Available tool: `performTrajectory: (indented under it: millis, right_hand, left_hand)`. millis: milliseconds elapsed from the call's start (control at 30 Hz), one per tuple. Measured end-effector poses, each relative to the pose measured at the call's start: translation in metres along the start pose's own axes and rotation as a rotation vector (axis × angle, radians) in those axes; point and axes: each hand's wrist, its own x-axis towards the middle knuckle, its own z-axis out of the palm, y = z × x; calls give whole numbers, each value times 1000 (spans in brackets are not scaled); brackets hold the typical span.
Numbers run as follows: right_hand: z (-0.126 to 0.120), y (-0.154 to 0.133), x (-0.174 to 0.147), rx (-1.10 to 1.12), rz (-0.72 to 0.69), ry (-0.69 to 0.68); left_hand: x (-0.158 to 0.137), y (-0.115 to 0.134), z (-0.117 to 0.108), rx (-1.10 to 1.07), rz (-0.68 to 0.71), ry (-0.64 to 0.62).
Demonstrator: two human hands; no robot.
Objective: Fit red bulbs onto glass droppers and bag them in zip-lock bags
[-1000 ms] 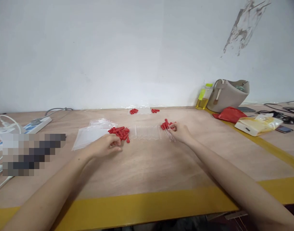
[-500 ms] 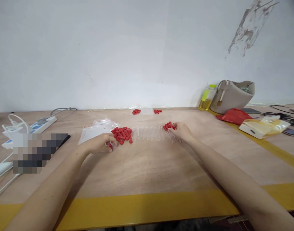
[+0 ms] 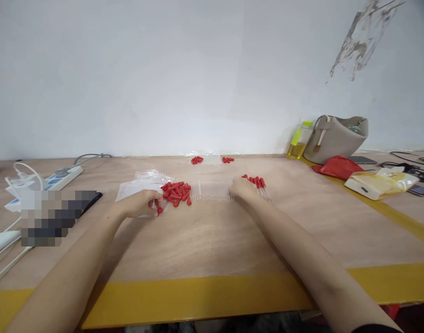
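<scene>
My left hand (image 3: 146, 203) pinches a red rubber bulb (image 3: 159, 210) just above the table. Beside it lies a loose heap of red rubber bulbs (image 3: 177, 192). Clear thin dropper tubes (image 3: 212, 190) lie side by side in a row right of the heap. At that row's right end is my right hand (image 3: 242, 188), fingers closed and low over the last tubes; what they grip is hidden. Just past this hand lie several droppers (image 3: 258, 181), clear tubes with red bulbs on their far ends, partly covered by the hand.
Clear zip bags (image 3: 135, 183) lie left of the heap. Small groups of bulbs (image 3: 197, 160) sit near the wall. On the left are a power strip (image 3: 64, 179) and a blurred dark object (image 3: 90, 203); on the right, a bottle (image 3: 297, 143), a grey bag (image 3: 334, 138) and a red packet (image 3: 338, 167).
My right hand has moved left from the finished droppers to the right end of the tube row, uncovering more of the droppers. The left hand stays near the heap with its bulb.
</scene>
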Motion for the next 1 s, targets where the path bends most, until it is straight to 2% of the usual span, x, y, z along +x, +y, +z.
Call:
performTrajectory:
  millis: [233, 333, 400, 500, 633, 700, 800, 1000]
  right_hand:
    - [-4, 8, 1, 27, -38, -24]
    - [-12, 19, -8, 47, -79, 4]
    - [-15, 29, -16, 75, -113, 44]
    - [-10, 44, -30, 226, -287, 155]
    - [7, 53, -50, 403, -620, 270]
    - [15, 54, -59, 401, -714, 298]
    - [22, 50, -70, 337, -815, 320]
    - [30, 41, -83, 261, -902, 342]
  left_hand:
    - [0, -5, -2, 4, 65, 3]
    - [-2, 7, -4, -87, 97, 67]
    - [-2, 25, -2, -244, 150, 64]
    - [5, 62, 16, -569, 246, 57]
    - [24, 99, 57, -856, 288, 204]
    - [33, 106, 75, -924, 309, 236]
    - [41, 105, 91, -901, 309, 318]
    - [44, 101, 95, -840, 229, 453]
